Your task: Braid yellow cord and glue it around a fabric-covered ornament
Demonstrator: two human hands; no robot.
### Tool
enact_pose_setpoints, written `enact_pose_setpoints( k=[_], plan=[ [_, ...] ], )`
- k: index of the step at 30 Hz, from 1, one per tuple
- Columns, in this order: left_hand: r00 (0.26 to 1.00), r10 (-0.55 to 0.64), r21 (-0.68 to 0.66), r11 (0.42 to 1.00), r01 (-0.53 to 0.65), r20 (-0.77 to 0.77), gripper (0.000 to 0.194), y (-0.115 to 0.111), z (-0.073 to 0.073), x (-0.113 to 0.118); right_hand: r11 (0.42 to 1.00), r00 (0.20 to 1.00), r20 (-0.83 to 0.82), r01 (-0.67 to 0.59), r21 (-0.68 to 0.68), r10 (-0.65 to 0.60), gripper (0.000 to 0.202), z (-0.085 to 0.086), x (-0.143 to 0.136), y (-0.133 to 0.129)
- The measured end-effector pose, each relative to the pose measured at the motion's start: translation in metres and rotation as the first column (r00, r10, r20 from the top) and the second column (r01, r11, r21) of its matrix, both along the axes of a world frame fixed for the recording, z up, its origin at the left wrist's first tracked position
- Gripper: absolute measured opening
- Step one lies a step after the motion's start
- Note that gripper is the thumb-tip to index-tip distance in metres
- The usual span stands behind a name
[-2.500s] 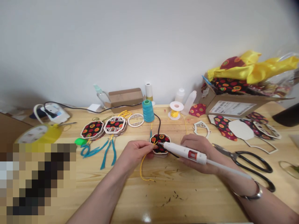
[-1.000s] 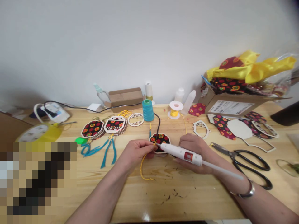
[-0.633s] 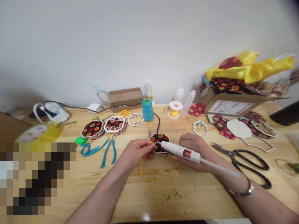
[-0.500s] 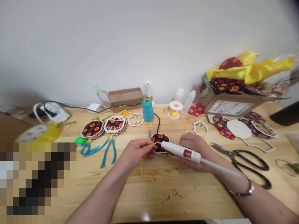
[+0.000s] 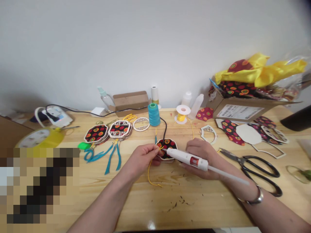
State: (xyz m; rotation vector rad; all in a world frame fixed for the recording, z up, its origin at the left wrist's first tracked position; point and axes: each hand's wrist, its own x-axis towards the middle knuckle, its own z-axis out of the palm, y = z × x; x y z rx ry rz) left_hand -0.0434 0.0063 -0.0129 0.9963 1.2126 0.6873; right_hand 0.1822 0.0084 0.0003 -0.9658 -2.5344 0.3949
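Observation:
My left hand (image 5: 147, 157) is closed at the left edge of a fabric-covered ornament (image 5: 171, 144), pinching it with a yellow cord. The ornament is dark with red and orange patterns and has a pale rim. From my left fingers the yellow braided cord (image 5: 149, 176) hangs down onto the table. My right hand (image 5: 202, 155) is wrapped round a white hot glue gun (image 5: 181, 156), a glue stick (image 5: 228, 174) jutting from its back end. The gun's nozzle tip is at the cord over the ornament, beside my left fingertips; whether it touches cannot be told.
Scissors (image 5: 240, 160) lie right of my right hand. Behind stand a teal thread cone (image 5: 154, 116) and a yellow cord spool (image 5: 182, 113). Stacked ornaments (image 5: 119, 129) with teal tassels lie left. Wooden frames and fabric pieces lie near a cardboard box (image 5: 239, 108). A black cable (image 5: 109, 112) crosses the back.
The glue gun has shifted slightly left and down, its nozzle still by the cord. The hanging cord end has swung a little right. Both hands keep their grips.

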Motion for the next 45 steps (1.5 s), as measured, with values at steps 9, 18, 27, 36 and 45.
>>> enact_pose_setpoints(
  k=[9,18,27,36,45],
  plan=[
    [1.0,-0.019,0.014,1.0,0.019,-0.014,0.024,-0.0007,0.0025,0.0003,1.0,0.999,-0.041,-0.012,0.017,0.012,0.029,-0.002,-0.0001,-0.0005],
    [1.0,-0.007,-0.012,1.0,0.007,-0.023,0.023,-0.0006,0.0038,0.0025,0.999,0.999,-0.049,-0.022,0.048,0.024,0.026,-0.001,-0.001,-0.0019],
    [1.0,-0.005,-0.008,1.0,0.005,-0.025,0.024,0.0002,0.0038,0.0023,0.999,0.999,-0.038,0.002,0.054,0.0,0.03,-0.001,-0.0005,0.0005],
    [0.999,-0.015,-0.01,1.0,0.015,-0.042,0.021,-0.0008,0.0049,0.0027,0.999,1.0,-0.021,0.01,0.05,-0.009,0.029,-0.0011,-0.0006,-0.0009],
    [1.0,0.008,-0.018,1.0,-0.008,0.012,0.021,-0.0013,0.0042,0.0015,0.999,0.999,-0.033,0.006,0.045,-0.004,0.032,0.002,0.0006,-0.0004]
  ],
)
